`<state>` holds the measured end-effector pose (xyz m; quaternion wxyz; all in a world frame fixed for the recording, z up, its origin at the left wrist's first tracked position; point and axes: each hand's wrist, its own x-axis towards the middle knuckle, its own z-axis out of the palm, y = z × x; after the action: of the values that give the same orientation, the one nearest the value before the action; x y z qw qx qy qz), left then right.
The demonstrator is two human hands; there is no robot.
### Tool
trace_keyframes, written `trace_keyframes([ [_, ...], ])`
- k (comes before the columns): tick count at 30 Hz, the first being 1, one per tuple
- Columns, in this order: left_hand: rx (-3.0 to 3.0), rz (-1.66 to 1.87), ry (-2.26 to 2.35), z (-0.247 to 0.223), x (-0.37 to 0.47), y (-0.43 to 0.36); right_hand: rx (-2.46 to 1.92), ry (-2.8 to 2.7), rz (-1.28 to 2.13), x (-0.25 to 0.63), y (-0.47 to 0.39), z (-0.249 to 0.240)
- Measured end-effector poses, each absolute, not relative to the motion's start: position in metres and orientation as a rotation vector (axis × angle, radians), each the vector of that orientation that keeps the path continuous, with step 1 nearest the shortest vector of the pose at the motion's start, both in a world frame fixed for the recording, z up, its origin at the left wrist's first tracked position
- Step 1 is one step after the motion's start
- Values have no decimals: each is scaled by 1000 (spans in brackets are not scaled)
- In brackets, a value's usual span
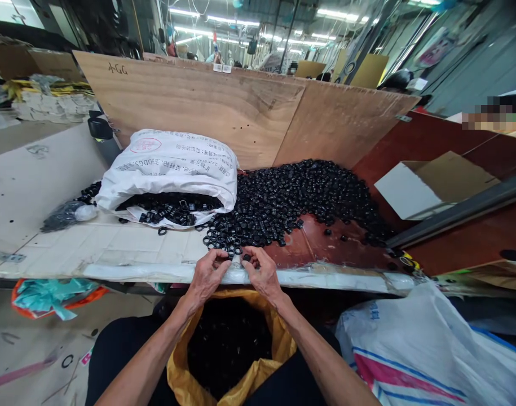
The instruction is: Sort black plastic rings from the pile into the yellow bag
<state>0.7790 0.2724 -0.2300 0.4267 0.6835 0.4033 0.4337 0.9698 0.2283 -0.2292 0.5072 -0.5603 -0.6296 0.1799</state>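
My left hand (pixel 210 272) is at the table's front edge, with a small black ring-shaped part (pixel 230 256) pinched between thumb and fingers. Just to its right, my right hand (pixel 263 270) pinches another small black part (pixel 246 257). Beyond both hands spreads a large heap of black ring-shaped parts (pixel 278 197), its near rings almost at my fingertips. A white woven sack (pixel 173 152) lies on its side to the left, its mouth facing me and full of similar parts. Below my hands, between my legs, an open yellow bag (pixel 179 361) holds many dark pieces.
Plywood boards (pixel 190 96) wall the table's back. An open cardboard box (pixel 418 186) leans at the right by a metal bar (pixel 464 211). A white sack with pink and blue stripes (pixel 410 332) stands lower right. An orange-rimmed basket (pixel 21 307) with teal plastic sits lower left.
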Motion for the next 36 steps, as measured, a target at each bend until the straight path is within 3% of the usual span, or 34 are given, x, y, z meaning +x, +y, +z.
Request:
trace_keyframes([
  [6,1306,1004,697,-227,792,274,-1232,-1169,809,960,221,-216],
  [11,1185,973,650,-230,786,276,-1201,-1048,898,952,219,-220],
  [24,1258,1048,620,-229,785,272,-1324,-1089,719,943,217,-217],
  [36,1484,1062,648,-239,782,274,-1401,-1517,478,950,219,-208],
])
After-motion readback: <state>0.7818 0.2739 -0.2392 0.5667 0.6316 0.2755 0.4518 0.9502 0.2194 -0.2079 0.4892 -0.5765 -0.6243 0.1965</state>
